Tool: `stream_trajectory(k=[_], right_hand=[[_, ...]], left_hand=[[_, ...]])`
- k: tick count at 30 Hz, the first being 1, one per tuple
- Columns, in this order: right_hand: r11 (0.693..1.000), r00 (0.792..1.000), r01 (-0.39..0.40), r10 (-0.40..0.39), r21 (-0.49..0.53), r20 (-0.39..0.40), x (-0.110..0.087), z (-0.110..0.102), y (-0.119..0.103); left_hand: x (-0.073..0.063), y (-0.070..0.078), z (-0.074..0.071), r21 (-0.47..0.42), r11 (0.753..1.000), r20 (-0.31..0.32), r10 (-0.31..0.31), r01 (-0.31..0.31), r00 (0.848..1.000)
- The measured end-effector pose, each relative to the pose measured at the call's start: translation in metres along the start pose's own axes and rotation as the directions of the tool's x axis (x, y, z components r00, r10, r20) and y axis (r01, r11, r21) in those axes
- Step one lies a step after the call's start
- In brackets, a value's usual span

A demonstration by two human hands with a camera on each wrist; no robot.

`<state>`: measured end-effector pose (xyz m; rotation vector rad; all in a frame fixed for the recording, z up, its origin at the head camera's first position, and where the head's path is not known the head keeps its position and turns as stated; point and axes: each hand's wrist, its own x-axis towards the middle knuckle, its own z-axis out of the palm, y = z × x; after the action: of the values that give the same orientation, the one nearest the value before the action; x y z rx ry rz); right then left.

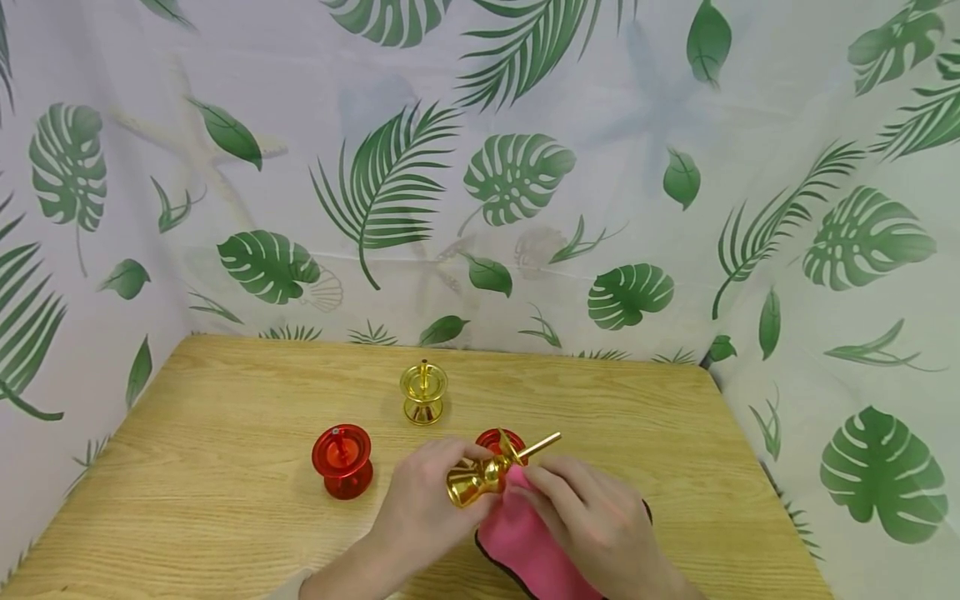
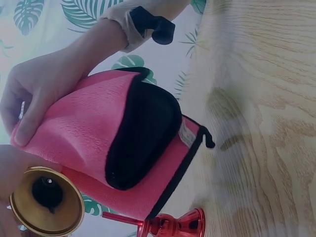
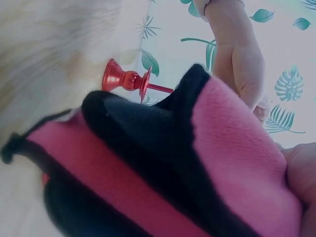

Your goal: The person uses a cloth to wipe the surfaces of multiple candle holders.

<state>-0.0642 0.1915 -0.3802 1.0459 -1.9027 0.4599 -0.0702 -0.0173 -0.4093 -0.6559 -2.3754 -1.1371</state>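
Note:
My left hand [image 1: 420, 504] grips a shiny gold candle holder [image 1: 471, 482], tilted with its thin spike pointing up and right. In the left wrist view the round, hollow underside of its base [image 2: 48, 202] faces the camera. Between thumb and fingers, my right hand [image 1: 600, 512] pinches a pink cloth [image 1: 525, 537] with black edging against the holder just below its dish. The cloth hangs in folds below the hands, and its dark patch [image 2: 148, 133] shows in the left wrist view. Part of the holder's neck is hidden by fingers and cloth.
A red candle holder [image 1: 342, 461] stands on the wooden table [image 1: 202, 500] to the left. Farther back is a second gold one [image 1: 423, 392]. Another red holder [image 1: 491, 438] stands behind the hands, mostly covered. Leaf-print fabric [image 1: 390, 308] surrounds the table's back and sides.

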Motion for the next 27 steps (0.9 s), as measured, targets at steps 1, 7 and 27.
stream_trajectory(k=[1,7,27], right_hand=[[1.000,1.000,-0.002,0.002,0.006,-0.008,-0.002,0.000,0.000],[0.997,0.998,-0.056,0.056,0.051,-0.004,-0.020,-0.001,0.003],[0.819,0.844,-0.536,0.514,0.205,0.151,-0.032,-0.037,0.033]], left_hand=[[0.000,0.000,0.000,-0.012,1.000,0.002,-0.014,0.014,1.000],[0.001,0.000,-0.003,-0.120,0.989,0.027,-0.084,0.087,0.996],[0.007,-0.002,-0.013,-0.116,0.910,-0.044,0.395,-0.397,0.918]])
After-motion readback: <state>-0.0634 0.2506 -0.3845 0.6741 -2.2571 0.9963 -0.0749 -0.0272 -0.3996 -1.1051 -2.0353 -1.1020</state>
